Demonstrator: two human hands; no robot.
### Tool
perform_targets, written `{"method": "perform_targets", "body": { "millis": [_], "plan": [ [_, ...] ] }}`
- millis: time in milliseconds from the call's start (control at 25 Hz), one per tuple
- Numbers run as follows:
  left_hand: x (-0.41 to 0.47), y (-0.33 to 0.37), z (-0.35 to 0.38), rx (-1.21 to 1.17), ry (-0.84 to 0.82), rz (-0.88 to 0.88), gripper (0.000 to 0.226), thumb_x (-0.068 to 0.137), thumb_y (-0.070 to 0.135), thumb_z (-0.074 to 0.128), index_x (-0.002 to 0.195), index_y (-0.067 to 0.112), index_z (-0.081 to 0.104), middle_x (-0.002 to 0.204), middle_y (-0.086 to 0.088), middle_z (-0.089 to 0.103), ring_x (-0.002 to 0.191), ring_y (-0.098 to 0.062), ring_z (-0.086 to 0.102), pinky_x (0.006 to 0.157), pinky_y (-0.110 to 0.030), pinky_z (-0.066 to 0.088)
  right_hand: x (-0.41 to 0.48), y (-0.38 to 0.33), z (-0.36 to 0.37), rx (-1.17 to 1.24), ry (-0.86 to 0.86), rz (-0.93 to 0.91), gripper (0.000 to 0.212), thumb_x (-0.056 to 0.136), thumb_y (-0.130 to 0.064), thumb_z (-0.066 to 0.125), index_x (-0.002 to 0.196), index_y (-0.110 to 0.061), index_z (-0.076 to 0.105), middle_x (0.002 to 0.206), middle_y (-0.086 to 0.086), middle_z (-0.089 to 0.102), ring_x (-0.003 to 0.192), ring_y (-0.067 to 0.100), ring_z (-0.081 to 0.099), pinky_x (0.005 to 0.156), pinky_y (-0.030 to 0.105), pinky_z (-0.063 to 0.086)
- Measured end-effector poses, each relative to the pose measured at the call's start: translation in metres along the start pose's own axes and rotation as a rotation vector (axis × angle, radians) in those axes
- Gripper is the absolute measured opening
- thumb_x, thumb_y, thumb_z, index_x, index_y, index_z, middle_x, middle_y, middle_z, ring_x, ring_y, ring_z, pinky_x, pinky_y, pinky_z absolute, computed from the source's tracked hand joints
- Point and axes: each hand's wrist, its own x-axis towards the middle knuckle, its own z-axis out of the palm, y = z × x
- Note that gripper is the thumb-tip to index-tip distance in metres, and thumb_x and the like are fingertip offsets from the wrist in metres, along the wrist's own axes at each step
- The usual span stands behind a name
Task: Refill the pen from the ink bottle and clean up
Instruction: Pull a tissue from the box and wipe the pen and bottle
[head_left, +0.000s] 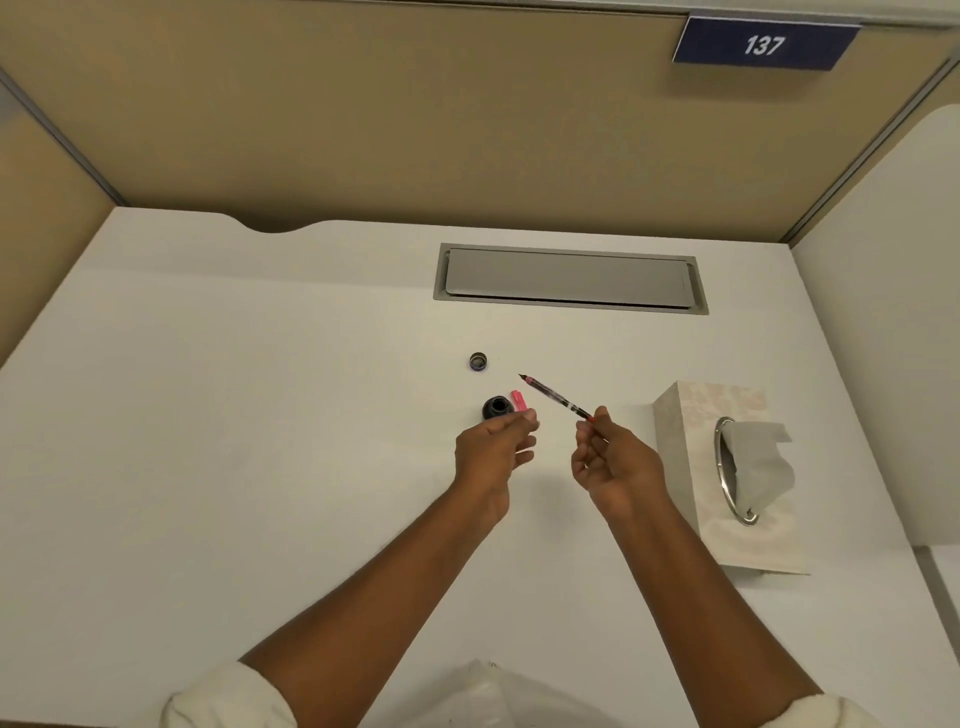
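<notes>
- Desk: flat, smooth white top inside tan partition walls, with a grey rectangular cable hatch set flush toward the far edge.
- Tissue box: pale patterned block at the right, one soft sheet standing out of its metal-ringed oval slot; likely needed for the wipe-down.
- Right hand: fingers closed on the rear end of the pen, a slim dark barrel with red trim, held above the desk, nib aimed up and left.
- Left hand: fingers loosely curled; whether it grips the small pink piece at its fingertips cannot be determined.
- Ink bottle: small, round, dark, mouth open, just beyond the left hand.
- Bottle cap: small ring, apart, farther back.
- Step judged: filling stage; next, lower the nib straight into the narrow mouth, steadying the bottle.
</notes>
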Motion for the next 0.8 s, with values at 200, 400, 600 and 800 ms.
{"method": "perform_targets", "body": {
  "millis": [200, 400, 600, 800],
  "plan": [
    [-0.018, 0.003, 0.017, -0.164, -0.055, 0.027, 0.014, 0.08, 0.015, 0.069, 0.092, 0.008, 0.072, 0.098, -0.008, 0.068, 0.091, -0.022, 0.063, 0.076, -0.031, 0.052, -0.03, 0.002, -0.011, 0.098, -0.085, 0.094, 0.01, 0.087, -0.016, 0.066, 0.084, -0.006, 0.064, 0.063, 0.007, 0.067, 0.053, 0.011, 0.061, 0.054, 0.022, 0.045],
    [-0.031, 0.001, 0.019, -0.224, -0.09, 0.081, 0.019, 0.082, 0.015, 0.067, 0.099, 0.005, 0.07, 0.098, -0.008, 0.069, 0.093, -0.02, 0.063, 0.076, -0.03, 0.051, -0.05, 0.005, -0.021, 0.124, -0.131, 0.155, 0.012, 0.086, -0.017, 0.068, 0.086, -0.005, 0.064, 0.072, 0.008, 0.066, 0.051, 0.011, 0.062, 0.056, 0.022, 0.046],
    [-0.034, -0.004, 0.024, -0.237, -0.099, 0.1, 0.02, 0.082, 0.013, 0.067, 0.098, 0.002, 0.07, 0.094, -0.01, 0.07, 0.091, -0.019, 0.065, 0.079, -0.029, 0.053, -0.062, 0.007, -0.046, -0.25, -0.03, -0.132, 0.04, 0.08, -0.05, 0.068, 0.081, -0.01, 0.068, 0.08, 0.002, 0.073, 0.068, 0.012, 0.066, 0.056, 0.025, 0.052],
    [-0.028, -0.014, 0.024, -0.231, -0.123, 0.09, 0.013, 0.082, 0.012, 0.066, 0.09, 0.004, 0.072, 0.081, -0.004, 0.073, 0.086, -0.016, 0.067, 0.072, -0.024, 0.055, -0.04, -0.032, -0.121, -0.643, 0.504, -1.034, 0.052, 0.081, -0.031, 0.072, 0.123, -0.012, 0.049, 0.114, 0.008, 0.053, 0.093, 0.019, 0.058, 0.081, 0.037, 0.052]
  ]
}}
